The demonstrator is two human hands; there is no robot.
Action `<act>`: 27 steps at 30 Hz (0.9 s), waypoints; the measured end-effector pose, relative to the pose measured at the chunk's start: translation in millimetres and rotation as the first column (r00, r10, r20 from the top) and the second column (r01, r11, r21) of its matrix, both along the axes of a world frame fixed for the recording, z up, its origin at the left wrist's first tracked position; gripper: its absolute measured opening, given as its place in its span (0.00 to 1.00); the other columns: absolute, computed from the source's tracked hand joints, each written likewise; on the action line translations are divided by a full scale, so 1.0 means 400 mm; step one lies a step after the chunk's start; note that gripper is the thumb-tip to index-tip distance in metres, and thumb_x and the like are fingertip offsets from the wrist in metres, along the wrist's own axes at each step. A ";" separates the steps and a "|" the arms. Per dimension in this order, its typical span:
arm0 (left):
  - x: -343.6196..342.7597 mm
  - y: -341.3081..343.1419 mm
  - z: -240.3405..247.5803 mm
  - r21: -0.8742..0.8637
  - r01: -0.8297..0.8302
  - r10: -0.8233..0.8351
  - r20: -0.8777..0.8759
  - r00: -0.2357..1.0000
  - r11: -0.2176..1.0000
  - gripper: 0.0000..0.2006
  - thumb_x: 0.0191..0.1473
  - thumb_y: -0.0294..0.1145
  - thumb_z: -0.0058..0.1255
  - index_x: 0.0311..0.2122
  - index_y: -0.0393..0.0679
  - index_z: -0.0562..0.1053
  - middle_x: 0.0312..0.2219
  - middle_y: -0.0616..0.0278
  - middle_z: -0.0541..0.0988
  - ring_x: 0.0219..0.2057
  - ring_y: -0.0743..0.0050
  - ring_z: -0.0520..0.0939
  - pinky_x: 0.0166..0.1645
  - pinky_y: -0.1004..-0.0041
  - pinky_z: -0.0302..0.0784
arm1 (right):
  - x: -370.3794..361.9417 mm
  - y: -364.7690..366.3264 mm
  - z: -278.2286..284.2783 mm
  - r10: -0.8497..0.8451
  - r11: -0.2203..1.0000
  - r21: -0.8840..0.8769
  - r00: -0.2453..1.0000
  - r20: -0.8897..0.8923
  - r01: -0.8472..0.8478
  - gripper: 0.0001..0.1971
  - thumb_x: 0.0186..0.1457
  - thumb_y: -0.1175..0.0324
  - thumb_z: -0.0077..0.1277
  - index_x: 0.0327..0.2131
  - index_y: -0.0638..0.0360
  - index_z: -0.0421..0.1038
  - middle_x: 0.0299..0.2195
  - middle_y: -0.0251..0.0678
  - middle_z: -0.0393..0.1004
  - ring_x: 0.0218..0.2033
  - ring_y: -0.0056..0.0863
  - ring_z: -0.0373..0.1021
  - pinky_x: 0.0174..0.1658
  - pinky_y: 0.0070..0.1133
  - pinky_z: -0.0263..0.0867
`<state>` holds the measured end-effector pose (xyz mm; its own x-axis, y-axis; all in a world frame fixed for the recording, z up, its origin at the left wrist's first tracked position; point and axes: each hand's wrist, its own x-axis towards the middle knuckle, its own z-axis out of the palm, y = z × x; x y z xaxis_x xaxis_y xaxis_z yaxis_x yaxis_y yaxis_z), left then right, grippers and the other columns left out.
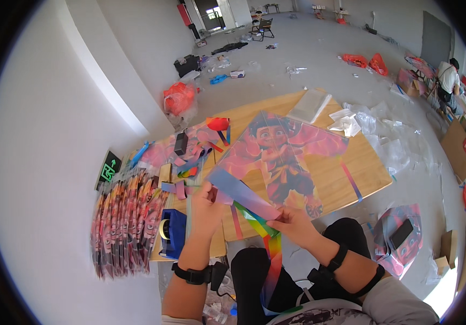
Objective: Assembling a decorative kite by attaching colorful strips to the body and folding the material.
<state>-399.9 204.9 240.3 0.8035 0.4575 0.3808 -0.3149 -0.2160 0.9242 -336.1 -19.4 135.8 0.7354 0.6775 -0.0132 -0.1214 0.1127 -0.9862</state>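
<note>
Between my two hands stretches a wide, flat ribbon (244,196), blue to pink at the top, with a rainbow-coloured length hanging down over my lap. My left hand (206,210) pinches its left part, and my right hand (292,223) pinches the other end of the stretch. Just beyond them, a flat cut-out kite (281,151) printed with a pink cartoon figure lies on the wooden table (352,179). A blue tape dispenser (174,233) stands left of my left hand. Several loose ribbons (192,165) lie in a tangle at the table's left.
A row of bagged printed kites (127,227) lines the left side. A black block (181,143) and clear plastic sleeves (309,105) rest on the table. Plastic wrap (395,141) litters the floor at right. A phone (402,234) lies lower right; another person (449,81) is far right.
</note>
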 end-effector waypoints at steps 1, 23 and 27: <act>0.005 0.011 0.019 0.050 0.006 -0.004 -0.043 0.999 0.999 0.10 0.59 0.19 0.53 0.46 0.37 0.77 0.32 0.71 0.80 0.33 0.85 0.79 0.40 0.81 0.74 | 0.012 -0.007 -0.006 0.006 0.998 0.069 0.996 -0.087 0.000 0.07 0.59 0.74 0.60 0.40 0.62 0.74 0.32 0.29 0.79 0.33 0.14 0.75 0.37 0.15 0.70; -0.032 1.216 0.093 0.801 -0.434 0.782 -0.069 0.619 0.413 0.22 0.50 0.36 0.57 0.46 0.31 0.71 0.34 0.55 0.77 0.29 0.69 0.78 0.33 0.70 0.73 | 0.030 -0.499 -0.105 -0.248 0.964 -0.166 0.923 -0.293 0.207 0.09 0.57 0.80 0.58 0.36 0.59 0.68 0.35 0.38 0.79 0.33 0.26 0.79 0.31 0.21 0.75; -0.038 1.212 -0.040 0.901 -0.250 0.831 -0.181 0.527 0.355 0.28 0.52 0.41 0.56 0.50 0.27 0.70 0.56 0.31 0.66 0.57 0.30 0.69 0.60 0.52 0.67 | -0.004 -0.521 -0.133 -0.267 0.961 -0.160 0.908 -0.323 0.225 0.09 0.57 0.81 0.57 0.37 0.59 0.67 0.35 0.40 0.80 0.34 0.30 0.80 0.32 0.22 0.76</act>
<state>-415.2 689.5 224.5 0.6184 0.6662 0.4169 0.6391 -0.7350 0.2265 -337.6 -227.8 82.4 0.8158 0.4542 -0.3581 -0.4331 0.0694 -0.8987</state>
